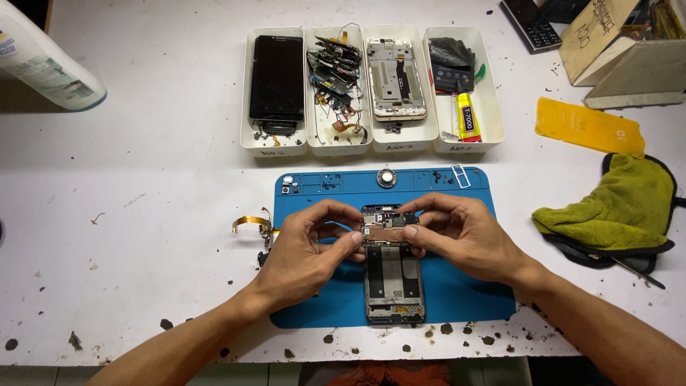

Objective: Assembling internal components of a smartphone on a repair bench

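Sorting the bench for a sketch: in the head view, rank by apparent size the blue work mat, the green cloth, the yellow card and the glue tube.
1. blue work mat
2. green cloth
3. yellow card
4. glue tube

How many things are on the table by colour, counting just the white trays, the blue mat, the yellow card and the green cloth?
White trays: 4
Blue mat: 1
Yellow card: 1
Green cloth: 1
Total: 7

Open mat (457, 286) flanking phone (393, 279); trays (371, 139) beyond.
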